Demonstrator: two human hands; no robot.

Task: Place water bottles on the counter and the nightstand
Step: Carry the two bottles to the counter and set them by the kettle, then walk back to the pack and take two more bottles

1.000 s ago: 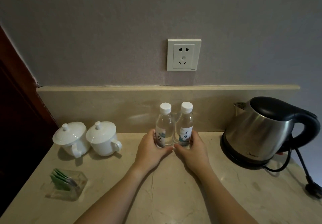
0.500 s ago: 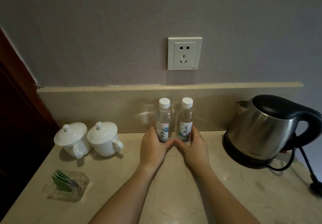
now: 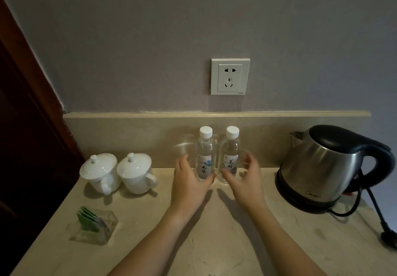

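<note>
Two small clear water bottles with white caps stand upright side by side on the beige stone counter, close to the backsplash. The left bottle and the right bottle each carry a printed label. My left hand curves around the left bottle's base with fingers spread, the thumb just under it. My right hand is beside the right bottle, fingers spread and lifted off its side. Neither hand grips a bottle.
Two white lidded cups stand at the left. A clear holder with green tea sachets sits near the front left. A steel kettle on its base fills the right, its cord trailing to the edge. A wall socket is above.
Both hands held the bottles' bases before; now the fingers have opened and drawn slightly away. The bottles stay standing by the backsplash.
</note>
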